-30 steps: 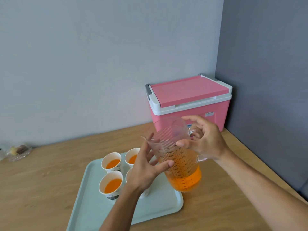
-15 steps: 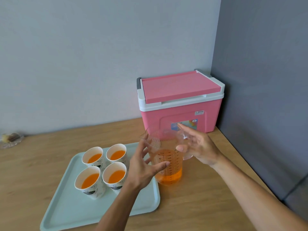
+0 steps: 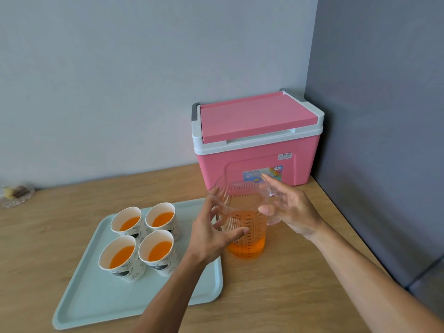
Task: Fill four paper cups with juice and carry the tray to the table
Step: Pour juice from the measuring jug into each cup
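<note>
the four cups [image 3: 141, 241] sit filled with juice on the tray [image 3: 96, 299], at my left on the counter [image 3: 276, 296]. the jug [image 3: 245, 224] stands upright just right of the tray. my left hand [image 3: 211, 234] and right hand [image 3: 292, 210] flank it, fingers spread and released. behind it sits a pink cooler [image 3: 258, 138].
</note>
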